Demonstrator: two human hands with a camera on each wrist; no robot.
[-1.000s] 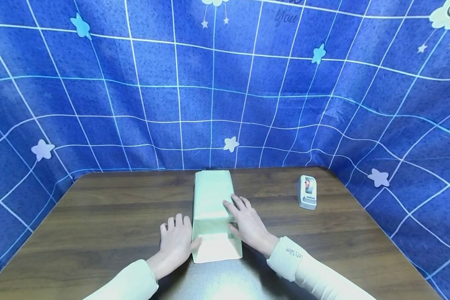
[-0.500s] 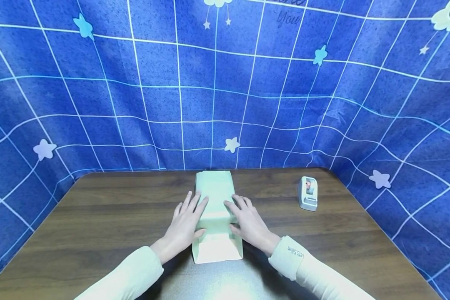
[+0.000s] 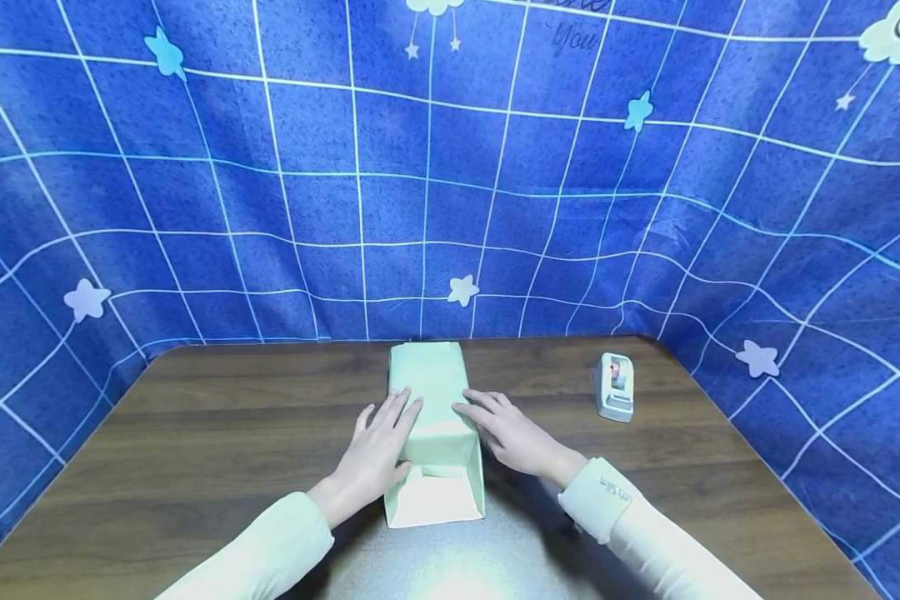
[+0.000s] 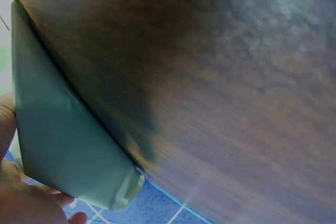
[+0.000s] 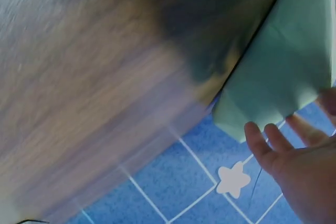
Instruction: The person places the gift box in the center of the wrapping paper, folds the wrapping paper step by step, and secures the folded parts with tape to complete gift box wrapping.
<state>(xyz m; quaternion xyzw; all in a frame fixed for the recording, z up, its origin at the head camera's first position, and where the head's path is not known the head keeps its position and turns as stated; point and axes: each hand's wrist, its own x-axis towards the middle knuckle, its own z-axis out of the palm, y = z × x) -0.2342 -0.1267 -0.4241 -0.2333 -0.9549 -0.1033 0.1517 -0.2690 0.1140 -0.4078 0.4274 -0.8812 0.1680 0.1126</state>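
A long box wrapped in pale green paper (image 3: 429,375) lies lengthwise at the middle of the table. Its near end is a paper sleeve standing open toward me, with a lighter inside bottom. My left hand (image 3: 369,458) rests on the top along the left edge, fingers spread and straight, thumb at the opening. On the opposite side, my right hand (image 3: 517,437) touches the top right edge with extended fingertips. The left wrist view shows one green side (image 4: 68,135) of the box; the right wrist view shows the other side (image 5: 283,61), with the fingers (image 5: 257,137) beside its upper edge.
A white tape dispenser (image 3: 615,387) stands at the right rear of the brown wooden table (image 3: 255,400). Behind the table hangs a blue curtain (image 3: 390,200) with white grid lines and stars.
My left hand has moved from beside the box onto its top. My right thumb has come out of the open paper end, and the right wrist has shifted slightly right. The box has stayed in place.
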